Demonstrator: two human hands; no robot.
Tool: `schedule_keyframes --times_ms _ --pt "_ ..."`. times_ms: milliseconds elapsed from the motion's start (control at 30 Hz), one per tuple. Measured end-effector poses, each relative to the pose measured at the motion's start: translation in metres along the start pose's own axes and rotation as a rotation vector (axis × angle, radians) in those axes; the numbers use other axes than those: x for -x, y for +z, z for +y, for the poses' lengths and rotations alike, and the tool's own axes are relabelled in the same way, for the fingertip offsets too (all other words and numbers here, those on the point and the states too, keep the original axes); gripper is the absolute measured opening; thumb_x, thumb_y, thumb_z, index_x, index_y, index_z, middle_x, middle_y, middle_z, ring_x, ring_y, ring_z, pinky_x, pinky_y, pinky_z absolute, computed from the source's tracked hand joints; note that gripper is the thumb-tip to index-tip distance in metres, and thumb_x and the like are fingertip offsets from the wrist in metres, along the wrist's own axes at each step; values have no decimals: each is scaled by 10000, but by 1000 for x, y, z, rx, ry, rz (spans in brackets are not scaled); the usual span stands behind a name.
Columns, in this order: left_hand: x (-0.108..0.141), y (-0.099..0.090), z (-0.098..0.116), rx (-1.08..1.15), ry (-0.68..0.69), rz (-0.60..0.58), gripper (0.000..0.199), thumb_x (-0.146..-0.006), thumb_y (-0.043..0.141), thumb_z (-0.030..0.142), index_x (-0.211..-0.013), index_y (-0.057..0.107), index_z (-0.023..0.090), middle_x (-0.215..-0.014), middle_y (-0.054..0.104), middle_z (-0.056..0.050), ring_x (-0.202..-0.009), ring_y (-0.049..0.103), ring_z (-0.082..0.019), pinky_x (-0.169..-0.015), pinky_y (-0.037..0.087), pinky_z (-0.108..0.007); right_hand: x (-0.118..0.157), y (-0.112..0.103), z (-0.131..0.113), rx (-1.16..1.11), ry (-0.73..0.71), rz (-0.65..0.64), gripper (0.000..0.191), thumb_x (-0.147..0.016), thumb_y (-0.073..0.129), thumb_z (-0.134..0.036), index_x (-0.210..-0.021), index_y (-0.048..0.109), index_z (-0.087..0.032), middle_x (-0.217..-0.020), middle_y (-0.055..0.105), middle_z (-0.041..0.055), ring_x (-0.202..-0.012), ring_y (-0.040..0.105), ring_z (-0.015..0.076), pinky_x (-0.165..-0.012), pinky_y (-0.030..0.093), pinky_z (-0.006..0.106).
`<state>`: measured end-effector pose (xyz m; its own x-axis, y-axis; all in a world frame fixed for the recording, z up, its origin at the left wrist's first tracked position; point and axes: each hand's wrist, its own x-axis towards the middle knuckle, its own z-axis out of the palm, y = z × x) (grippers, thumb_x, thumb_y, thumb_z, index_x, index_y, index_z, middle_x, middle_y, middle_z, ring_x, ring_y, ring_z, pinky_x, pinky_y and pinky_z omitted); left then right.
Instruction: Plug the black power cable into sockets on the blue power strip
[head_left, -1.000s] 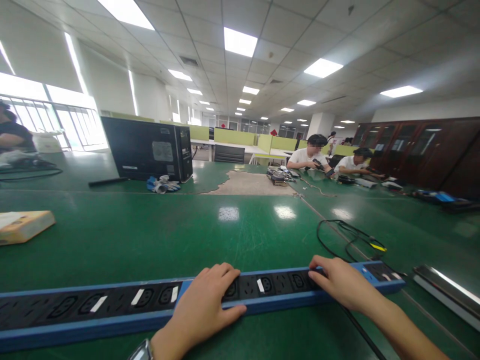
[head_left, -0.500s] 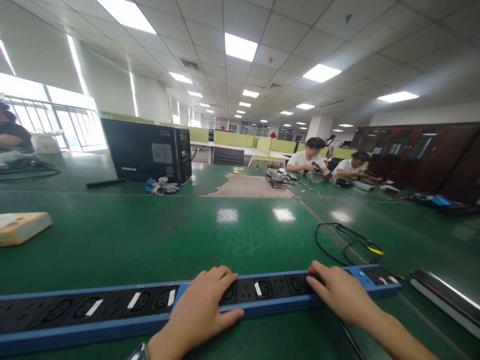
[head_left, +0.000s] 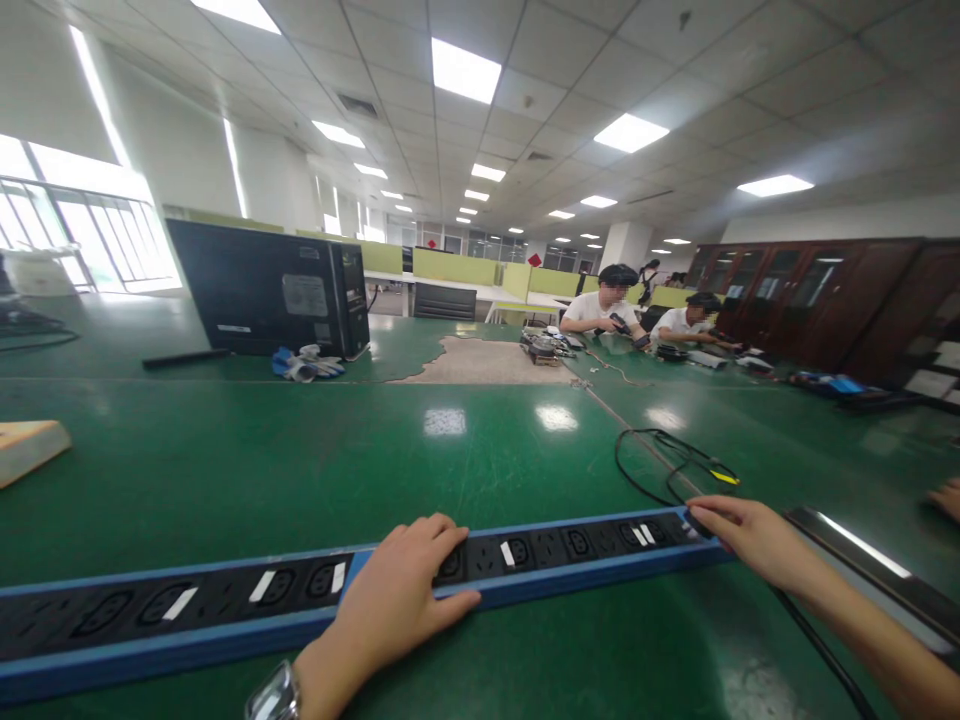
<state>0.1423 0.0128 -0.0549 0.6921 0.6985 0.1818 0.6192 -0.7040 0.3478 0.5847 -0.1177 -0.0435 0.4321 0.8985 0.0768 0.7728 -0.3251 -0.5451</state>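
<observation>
A long blue power strip [head_left: 255, 622] with black sockets and several white stickers lies across the green table near its front. Around the middle of the strip my left hand [head_left: 401, 590] is clasped, fingers over the top and thumb along the front side. My right hand [head_left: 754, 535] grips the strip towards its right part with thumb and fingertips, covering what lies beneath them. A black cable [head_left: 821, 645] runs down below my right forearm.
On the green table [head_left: 300, 450] stand a black computer case [head_left: 262, 290], gloves [head_left: 307, 364] and a coiled black cable [head_left: 626, 462]. A flat dark device [head_left: 862, 560] lies at right. Two people [head_left: 604, 305] work behind; another hand [head_left: 949, 497] shows at the right edge.
My right hand has slid right along the strip, uncovering more sockets and stickers. My left hand keeps its place on the strip. The view has turned slightly right.
</observation>
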Motion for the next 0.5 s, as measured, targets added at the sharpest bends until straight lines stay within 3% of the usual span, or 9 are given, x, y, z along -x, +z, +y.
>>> schedule_keyframes --times_ms 133,367,500 --pt "1 1 -1 -14 1 4 501 -774 650 452 -1227 590 245 -1190 601 -54 -1032 569 -256 -926 442 -406 -8 0 3 119 -45 -5 443 -805 515 -560 -1009 739 -237 -1025 750 42 -947 671 270 -823 495 351" --pt "2 1 0 -18 1 6 523 -765 665 472 -1233 588 252 -1188 604 -53 -1026 569 -260 -920 442 -409 -19 2 1 157 -101 -95 467 -831 490 -549 -1068 733 -229 -1013 759 42 -891 687 256 -791 511 343" --pt "2 2 0 -18 8 17 521 -767 666 468 -1236 586 255 -1184 604 -52 -1029 565 -261 -924 437 -412 -17 7 4 238 -145 -63 459 -853 469 -534 -1065 739 -230 -1104 736 40 -1017 670 268 -895 494 357"
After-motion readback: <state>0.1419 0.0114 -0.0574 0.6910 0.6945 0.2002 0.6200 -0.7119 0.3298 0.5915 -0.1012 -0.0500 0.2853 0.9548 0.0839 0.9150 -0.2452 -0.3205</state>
